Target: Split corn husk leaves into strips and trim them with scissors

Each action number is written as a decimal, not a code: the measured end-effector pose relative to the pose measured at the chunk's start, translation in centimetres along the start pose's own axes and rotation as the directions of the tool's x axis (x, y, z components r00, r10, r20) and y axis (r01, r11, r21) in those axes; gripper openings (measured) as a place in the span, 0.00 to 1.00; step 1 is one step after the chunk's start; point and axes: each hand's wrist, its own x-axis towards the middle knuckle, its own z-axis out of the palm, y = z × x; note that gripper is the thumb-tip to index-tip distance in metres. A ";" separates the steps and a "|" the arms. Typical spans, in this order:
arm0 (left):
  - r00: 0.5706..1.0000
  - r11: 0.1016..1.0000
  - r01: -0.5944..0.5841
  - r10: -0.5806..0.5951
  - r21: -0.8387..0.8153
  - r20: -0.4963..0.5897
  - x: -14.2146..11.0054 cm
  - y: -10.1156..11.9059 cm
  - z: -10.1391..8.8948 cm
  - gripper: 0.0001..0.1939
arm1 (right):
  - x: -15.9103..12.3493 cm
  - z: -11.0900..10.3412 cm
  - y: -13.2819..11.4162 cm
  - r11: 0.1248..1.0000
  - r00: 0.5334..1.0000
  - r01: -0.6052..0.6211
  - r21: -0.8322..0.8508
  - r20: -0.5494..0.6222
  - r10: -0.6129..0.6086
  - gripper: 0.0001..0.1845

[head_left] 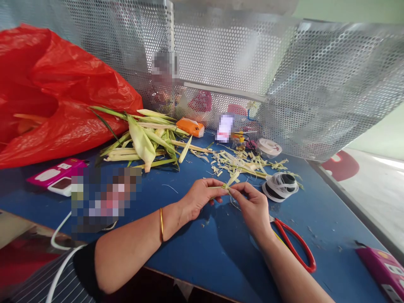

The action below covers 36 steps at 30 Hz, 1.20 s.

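Observation:
Both hands meet over the blue table at a small piece of pale green corn husk (pixel 232 179). My left hand (pixel 202 197) pinches it from the left with thumb and forefinger. From the right, my right hand (pixel 252 206) closes its fingertips on the husk's lower end. A thin white thread seems to hang by the fingers; its ends are hard to make out. Right of my right hand stands a dark spool (pixel 280 187) wound with white cord. Red-handled scissors (pixel 295 242) lie partly under my right forearm.
A heap of corn husks (pixel 151 139) lies beside a large red plastic bag (pixel 63 92). Husk scraps (pixel 236 162) lie behind my hands, near a white tape roll (pixel 269 147) and an orange tissue pack (pixel 191 127). A perforated metal screen (pixel 221 54) borders the table's back.

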 end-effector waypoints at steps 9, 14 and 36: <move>1.000 1.000 0.000 0.000 0.017 0.020 0.1 -0.2 0.0 0.15 | -0.3 0.3 -0.4 0.995 0.997 0.069 -0.069 -0.016 -0.070 0.09; 1.000 0.999 -0.031 0.030 0.044 0.002 0.2 -0.3 0.1 0.15 | 0.0 0.4 -0.4 0.995 0.998 -0.056 0.078 0.040 0.053 0.14; 0.998 0.984 0.045 -0.036 0.174 -0.051 -0.1 0.6 0.3 0.06 | 0.8 -0.2 0.0 0.940 0.974 -0.210 0.269 -0.021 0.224 0.16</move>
